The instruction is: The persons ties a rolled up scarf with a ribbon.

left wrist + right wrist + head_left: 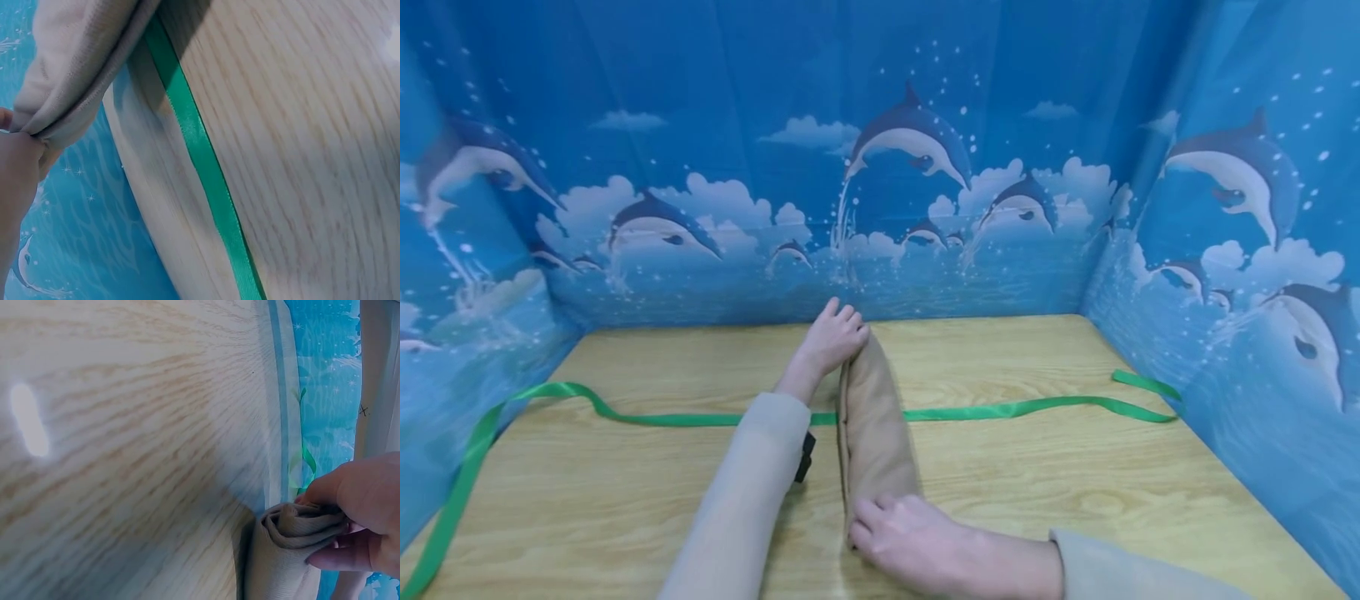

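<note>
A tan folded cloth stretches from the far side of the table toward its near side, crossing over a green ribbon. At its far end my left hand pinches the fabric; the left wrist view shows the cloth bunched at the fingers. My right hand grips the near end. In the right wrist view, thumb and fingers hold that end, where the cloth's layers show rolled together. The part of the ribbon under the cloth is hidden.
The wood-patterned table is enclosed by blue dolphin-print curtains at the back and sides. On the left the ribbon runs off over the table edge; its right end curls back near the right edge.
</note>
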Action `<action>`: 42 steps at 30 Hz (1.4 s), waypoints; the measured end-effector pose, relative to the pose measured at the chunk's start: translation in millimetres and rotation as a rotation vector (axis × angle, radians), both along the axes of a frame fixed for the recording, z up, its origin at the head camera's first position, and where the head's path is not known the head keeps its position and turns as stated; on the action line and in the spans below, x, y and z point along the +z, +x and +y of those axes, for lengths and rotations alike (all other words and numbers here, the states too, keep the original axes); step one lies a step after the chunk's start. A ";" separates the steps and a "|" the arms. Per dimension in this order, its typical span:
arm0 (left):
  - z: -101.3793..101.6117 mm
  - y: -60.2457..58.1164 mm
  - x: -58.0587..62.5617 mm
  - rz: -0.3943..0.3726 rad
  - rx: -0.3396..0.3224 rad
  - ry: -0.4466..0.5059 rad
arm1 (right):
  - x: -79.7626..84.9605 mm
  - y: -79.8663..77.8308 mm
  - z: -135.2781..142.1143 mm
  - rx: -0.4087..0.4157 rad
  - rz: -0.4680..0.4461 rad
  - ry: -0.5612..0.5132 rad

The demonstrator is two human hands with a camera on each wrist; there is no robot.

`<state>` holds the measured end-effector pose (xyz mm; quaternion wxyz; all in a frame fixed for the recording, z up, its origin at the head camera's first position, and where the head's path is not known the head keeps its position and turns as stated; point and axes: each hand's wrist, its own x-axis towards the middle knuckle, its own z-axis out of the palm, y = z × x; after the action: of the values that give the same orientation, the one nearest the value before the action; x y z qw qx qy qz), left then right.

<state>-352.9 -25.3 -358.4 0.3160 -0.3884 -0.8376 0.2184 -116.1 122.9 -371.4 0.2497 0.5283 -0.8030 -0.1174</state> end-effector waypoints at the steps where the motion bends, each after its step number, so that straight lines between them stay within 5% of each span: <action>1: 0.0 -0.1 -0.1 -0.007 0.004 -0.005 | -0.2 -0.2 -0.5 -0.002 -0.013 0.002; 18: -2.9 -1.3 -11.2 -0.137 0.026 0.031 | -2.2 6.7 -8.8 -0.029 -0.003 0.090; 23: -0.3 -0.4 -12.1 -0.149 0.004 0.015 | -2.4 7.3 -9.6 -0.014 0.043 0.125; 27: 1.7 2.4 -11.2 -0.187 -0.037 -0.010 | 0.3 6.4 -8.3 0.010 -0.010 0.125; 34: -0.4 6.3 -6.0 -0.245 -0.071 -0.040 | 9.9 0.9 -2.2 0.087 -0.297 -0.039; 42: -12.2 15.8 -2.3 -0.331 -0.072 0.034 | 13.7 -12.0 0.4 0.113 -0.232 -0.193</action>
<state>-337.1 -37.6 -360.7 0.1881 -0.4435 -0.8672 0.1257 -128.1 123.3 -357.7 0.2109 0.5563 -0.8030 0.0362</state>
